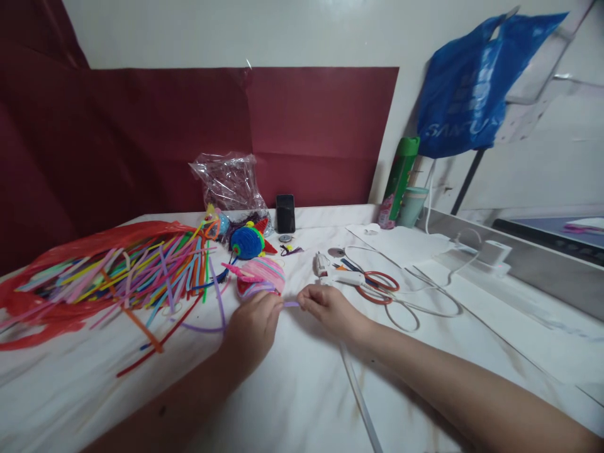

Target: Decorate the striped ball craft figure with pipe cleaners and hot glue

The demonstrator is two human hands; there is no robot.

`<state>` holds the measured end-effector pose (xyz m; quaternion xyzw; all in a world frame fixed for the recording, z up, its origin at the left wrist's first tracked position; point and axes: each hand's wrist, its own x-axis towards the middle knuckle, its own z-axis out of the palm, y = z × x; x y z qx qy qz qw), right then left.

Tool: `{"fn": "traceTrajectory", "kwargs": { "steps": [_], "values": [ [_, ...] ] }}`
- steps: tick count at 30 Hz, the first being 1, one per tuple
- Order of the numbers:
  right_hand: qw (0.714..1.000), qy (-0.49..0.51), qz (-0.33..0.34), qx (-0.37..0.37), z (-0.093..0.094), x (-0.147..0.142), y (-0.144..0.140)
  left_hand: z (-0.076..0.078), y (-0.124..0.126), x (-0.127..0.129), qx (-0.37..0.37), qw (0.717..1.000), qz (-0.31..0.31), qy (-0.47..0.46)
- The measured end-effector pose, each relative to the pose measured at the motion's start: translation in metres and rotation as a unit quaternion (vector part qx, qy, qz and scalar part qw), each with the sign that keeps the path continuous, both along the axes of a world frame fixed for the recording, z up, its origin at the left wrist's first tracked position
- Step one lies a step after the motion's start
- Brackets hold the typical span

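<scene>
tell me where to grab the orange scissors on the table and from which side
Take the scissors by their orange handle loops, which lie flat and open on the white table, coming from above on the near-right side. On the far-left side the white glue gun rests against them, and white cable loops close by, so a low sideways reach would likely snag.

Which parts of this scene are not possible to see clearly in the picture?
Head view only:
- Lilac pipe cleaner: how it is gripped, hidden by the fingers of the left hand and right hand.
- Pink coiled piece: near side covered by the left hand.
- Blue bag: lettering blurred.
- Small black object: too small to identify.
</scene>
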<state>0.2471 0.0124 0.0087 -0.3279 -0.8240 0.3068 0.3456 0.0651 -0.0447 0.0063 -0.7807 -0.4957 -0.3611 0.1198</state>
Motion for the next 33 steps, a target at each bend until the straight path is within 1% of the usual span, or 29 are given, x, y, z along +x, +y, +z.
{"fn": "traceTrajectory", "kwargs": {
  "steps": [1,2,3,5,9,12,15,17,18,20,21,22,24,26,27,28,29,31,33],
  "values": [
    [1.000,0.008,-0.005,-0.025,0.001,0.000,0.000,0.000,0.001,-0.002,-0.002,1.000,0.004,-0.002],
    [0.999,0.013,-0.013,-0.028,0.002,0.000,0.001,0.000,0.001,-0.004,-0.003,1.000,0.011,0.003],
    [1.000,0.013,-0.021,-0.014,0.004,0.001,0.001,-0.001,0.002,-0.005,0.000,1.000,0.016,0.015],
    [0.999,-0.002,-0.022,0.035,0.006,0.001,0.000,0.000,0.002,-0.006,0.017,0.998,0.026,0.052],
    [0.989,-0.051,0.028,0.139,0.004,0.001,-0.004,0.003,-0.003,-0.001,0.057,0.991,0.017,0.116],
    [0.977,-0.071,0.043,0.195,0.000,0.001,-0.006,0.005,-0.005,0.001,0.059,0.991,0.007,0.121],
    [0.975,-0.063,0.043,0.210,0.001,0.001,-0.008,0.005,-0.005,0.002,0.047,0.994,-0.018,0.095],
    [0.984,-0.019,0.026,0.178,0.004,0.000,-0.012,0.005,-0.006,0.003,0.034,0.998,-0.034,0.046],
    [0.990,0.012,0.011,0.142,0.006,-0.001,-0.015,0.005,-0.007,0.005,0.023,0.999,-0.037,0.010],
    [0.996,0.081,-0.017,0.039,0.008,-0.004,-0.021,0.007,-0.010,0.010,-0.003,0.997,-0.031,-0.073],
    [0.993,0.117,-0.025,-0.023,0.008,-0.007,-0.024,0.008,-0.012,0.013,-0.019,0.993,-0.029,-0.110],
    [0.984,0.155,-0.025,-0.082,0.008,-0.010,-0.026,0.008,-0.014,0.016,-0.034,0.989,-0.029,-0.140],
    [0.957,0.228,-0.003,-0.181,0.005,-0.015,-0.027,0.009,-0.016,0.022,-0.058,0.981,-0.029,-0.182],
    [0.932,0.268,0.030,-0.243,0.002,-0.018,-0.024,0.008,-0.016,0.024,-0.065,0.978,-0.028,-0.197],
    [0.927,0.271,0.039,-0.256,0.002,-0.018,-0.021,0.008,-0.016,0.023,-0.060,0.979,-0.026,-0.192],
    [0.931,0.260,0.041,-0.254,0.002,-0.017,-0.017,0.007,-0.014,0.022,-0.051,0.982,-0.024,-0.180],
    [0.941,0.243,0.034,-0.232,0.003,-0.014,-0.014,0.005,-0.013,0.020,-0.042,0.986,-0.022,-0.161],
    [0.972,0.196,0.009,-0.133,0.005,-0.008,-0.007,0.003,-0.010,0.014,-0.024,0.993,-0.017,-0.116],
    [0.990,0.138,-0.001,-0.020,0.009,-0.003,-0.005,0.001,-0.009,0.010,-0.012,0.997,-0.015,-0.081]
  ]
}}
